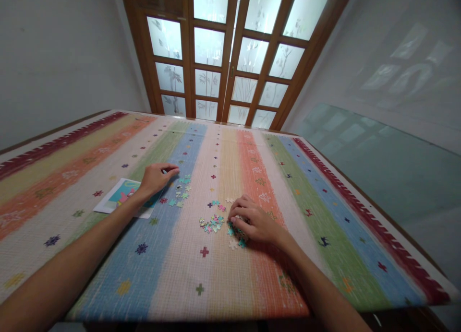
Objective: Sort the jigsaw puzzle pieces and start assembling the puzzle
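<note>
My left hand point(157, 177) reaches out over the striped tablecloth point(169, 274), fingertips pinched together just left of a small group of teal puzzle pieces point(182, 190); what it pinches is too small to make out. My right hand point(252, 221) lies palm down with fingers curled over a loose heap of puzzle pieces point(236, 233). Another little pile of pieces point(212, 223) sits just left of that hand. A printed picture card point(118, 196) lies under my left wrist.
The table runs to a dark red border on the right point(378, 231) and on the left. Beyond the far edge stand wooden doors with frosted glass panes point(230, 58). A pale wall rises on each side.
</note>
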Demonstrator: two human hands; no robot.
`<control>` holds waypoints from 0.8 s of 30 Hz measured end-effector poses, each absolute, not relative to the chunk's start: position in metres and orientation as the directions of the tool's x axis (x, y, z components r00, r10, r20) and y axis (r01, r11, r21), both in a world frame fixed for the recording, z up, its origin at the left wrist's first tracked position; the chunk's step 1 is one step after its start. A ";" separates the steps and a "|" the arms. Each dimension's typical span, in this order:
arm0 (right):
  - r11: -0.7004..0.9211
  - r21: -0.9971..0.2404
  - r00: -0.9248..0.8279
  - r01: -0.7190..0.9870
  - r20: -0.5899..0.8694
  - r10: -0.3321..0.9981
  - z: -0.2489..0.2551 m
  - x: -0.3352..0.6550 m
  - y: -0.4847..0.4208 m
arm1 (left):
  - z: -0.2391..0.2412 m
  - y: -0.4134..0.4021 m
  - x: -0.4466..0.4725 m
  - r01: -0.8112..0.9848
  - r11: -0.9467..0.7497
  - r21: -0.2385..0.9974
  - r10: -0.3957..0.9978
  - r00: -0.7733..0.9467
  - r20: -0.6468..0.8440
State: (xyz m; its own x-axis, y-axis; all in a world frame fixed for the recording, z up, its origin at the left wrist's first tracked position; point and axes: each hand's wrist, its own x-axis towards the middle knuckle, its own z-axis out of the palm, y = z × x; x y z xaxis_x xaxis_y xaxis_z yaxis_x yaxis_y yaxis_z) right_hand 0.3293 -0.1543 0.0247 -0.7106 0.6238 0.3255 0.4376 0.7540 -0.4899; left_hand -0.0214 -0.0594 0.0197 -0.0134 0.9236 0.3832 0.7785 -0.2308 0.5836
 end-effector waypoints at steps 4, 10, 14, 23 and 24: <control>0.744 -0.487 -0.704 0.457 0.313 0.637 0.024 0.329 -0.154 | 0.015 -0.050 -0.017 0.806 -0.252 0.535 0.927 0.043 0.372; 0.743 -0.456 -0.692 0.489 0.317 0.649 0.025 0.330 -0.154 | 0.011 -0.047 -0.017 0.847 -0.298 0.441 0.920 0.130 0.370; 0.749 -0.441 -0.683 0.495 0.335 0.649 0.026 0.331 -0.154 | 0.011 -0.048 -0.018 0.856 -0.312 0.412 0.918 0.158 0.364; 0.750 -0.430 -0.686 0.503 0.329 0.649 0.026 0.332 -0.153 | 0.012 -0.057 -0.019 0.856 -0.353 0.377 0.912 0.226 0.341; 0.751 -0.429 -0.686 0.503 0.330 0.648 0.026 0.332 -0.153 | 0.012 -0.058 -0.019 0.856 -0.354 0.377 0.912 0.228 0.340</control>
